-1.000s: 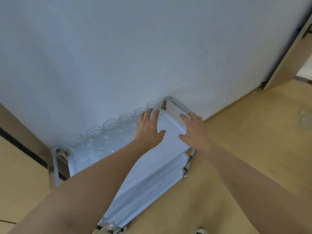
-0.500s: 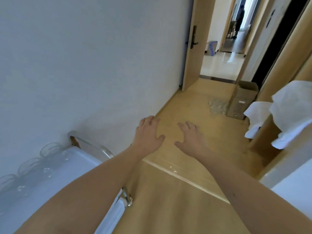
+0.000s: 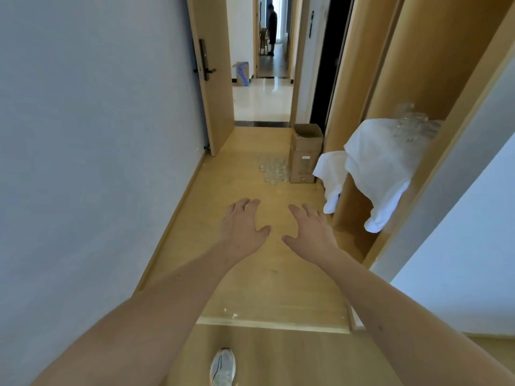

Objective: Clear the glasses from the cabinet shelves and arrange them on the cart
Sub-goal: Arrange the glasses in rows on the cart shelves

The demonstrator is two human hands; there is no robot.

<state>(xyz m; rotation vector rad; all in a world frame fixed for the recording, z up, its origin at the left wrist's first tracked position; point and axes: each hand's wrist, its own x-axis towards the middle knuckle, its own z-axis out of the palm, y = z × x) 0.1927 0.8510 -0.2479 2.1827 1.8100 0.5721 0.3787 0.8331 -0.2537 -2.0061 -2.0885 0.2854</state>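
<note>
Glasses [image 3: 415,125] on cabinet shelf [image 3: 429,146] are seen up & to the right, nearer right hand [image 3: 309,232] than left hand [image 3: 242,227]; fingers of both are spread, nothing held.

Viewpoint: we are looking from head height, forward and down a hallway.
Nearness: our left hand [image 3: 243,227] and right hand [image 3: 311,232] are reaching out close below the lens.
Beyond the hands: the wooden floor [image 3: 250,174] is stretching away.

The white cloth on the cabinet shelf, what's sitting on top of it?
Clear glasses stand clustered on the white cloth. The shelf surface under the cloth is covered, and blur hides how many glasses there are.
</note>
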